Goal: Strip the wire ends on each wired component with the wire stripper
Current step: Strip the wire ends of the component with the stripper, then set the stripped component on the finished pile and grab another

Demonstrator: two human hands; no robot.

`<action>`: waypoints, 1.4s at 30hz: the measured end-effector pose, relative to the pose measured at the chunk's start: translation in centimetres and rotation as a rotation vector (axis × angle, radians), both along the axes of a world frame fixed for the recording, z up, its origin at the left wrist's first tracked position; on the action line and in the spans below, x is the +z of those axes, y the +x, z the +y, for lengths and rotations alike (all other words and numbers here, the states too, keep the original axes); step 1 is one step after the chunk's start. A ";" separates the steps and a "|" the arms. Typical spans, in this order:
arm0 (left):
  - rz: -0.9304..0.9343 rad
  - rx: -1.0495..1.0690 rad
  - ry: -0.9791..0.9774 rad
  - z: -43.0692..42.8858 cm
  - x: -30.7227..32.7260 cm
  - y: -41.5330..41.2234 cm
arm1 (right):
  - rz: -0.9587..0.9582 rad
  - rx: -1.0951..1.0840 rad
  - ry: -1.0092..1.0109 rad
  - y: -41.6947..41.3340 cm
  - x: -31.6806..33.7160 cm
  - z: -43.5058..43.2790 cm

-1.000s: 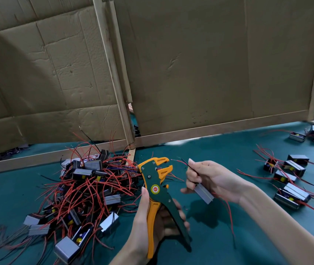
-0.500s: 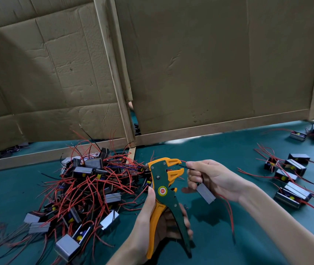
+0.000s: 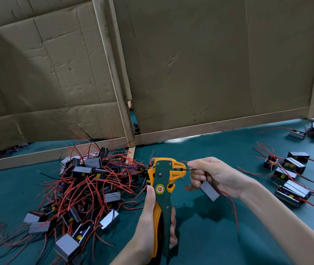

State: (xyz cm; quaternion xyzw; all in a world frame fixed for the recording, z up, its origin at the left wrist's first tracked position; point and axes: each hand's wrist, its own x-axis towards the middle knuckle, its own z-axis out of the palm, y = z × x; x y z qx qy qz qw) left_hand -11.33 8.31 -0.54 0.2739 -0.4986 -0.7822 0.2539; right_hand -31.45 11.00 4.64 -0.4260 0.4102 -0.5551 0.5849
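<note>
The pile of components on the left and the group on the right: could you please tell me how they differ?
The left pile is heaped, its red wires tangled; the right group lies in one layer, wires spread out. The left pile holds far more parts than the right group. Both are grey blocks with red wires on the green table.

Your wire stripper (image 3: 161, 196) shows a dark green body, orange along one handle and orange at the head, with a round red-and-yellow badge on its side. The wire (image 3: 190, 169) at its head is black; the part (image 3: 209, 191) below it is plain grey. The table (image 3: 209, 238) is teal all over. The pile (image 3: 93, 180) to your left: red wires, grey cases, spots of yellow. Behind, plain brown cardboard (image 3: 190, 64).
</note>
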 end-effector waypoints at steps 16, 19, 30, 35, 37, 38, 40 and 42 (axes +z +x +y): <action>0.329 0.139 0.246 -1.5 0.0 -0.2 | 0.033 -0.496 -0.133 0.3 -1.8 -2.2; 0.362 0.077 0.305 -1.4 -0.1 -0.2 | 0.224 -0.066 -0.105 0.5 -2.3 -1.9; 0.256 0.023 0.266 -1.0 0.2 -0.1 | 1.446 -1.119 0.743 -10.3 -1.8 0.9; 0.297 0.025 0.229 -1.1 0.5 0.3 | 1.273 -1.126 0.912 -14.3 -3.0 1.8; 0.315 0.001 0.208 -1.1 0.7 0.4 | 1.249 -1.162 0.895 -14.7 -3.3 2.0; 0.318 -0.015 0.196 -1.0 0.8 0.5 | 1.227 -1.177 0.891 -14.9 -3.3 2.1; 0.315 -0.035 0.183 -0.9 0.9 0.6 | 1.178 -1.210 0.878 -15.1 -3.2 2.3; 0.317 -0.038 0.190 -1.1 0.7 0.6 | 1.151 -1.240 0.845 -15.2 -3.2 2.4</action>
